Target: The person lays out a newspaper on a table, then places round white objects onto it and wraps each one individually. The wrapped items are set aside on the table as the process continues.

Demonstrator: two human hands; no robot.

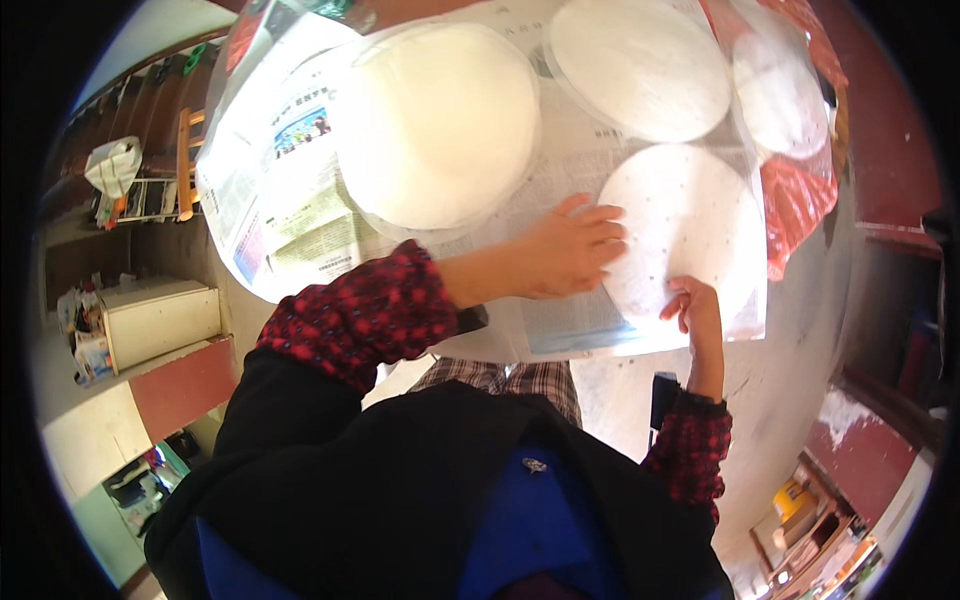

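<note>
On the newspaper-covered table lies a thin round white sheet [697, 202] marked with small dark dots or holes. My left hand [566, 251] reaches in from the left with spread fingers, the tips at or just over the left edge of this sheet. Over its near part is my right hand [697, 304], fingers loosely bent and apart, with nothing visible between them. Whether either hand presses on the sheet cannot be told. A large cream-white stack of round sheets [450, 124] lies left of it, and another white round stack [641, 71] lies beyond it.
Newspaper [315, 225] shows under clear plastic on the table. At the far right are a bagged white round stack [780, 97] and a red plastic bag [799, 210]. A pale cabinet [161, 322] stands off to the left, near a wooden chair or rack [187, 165].
</note>
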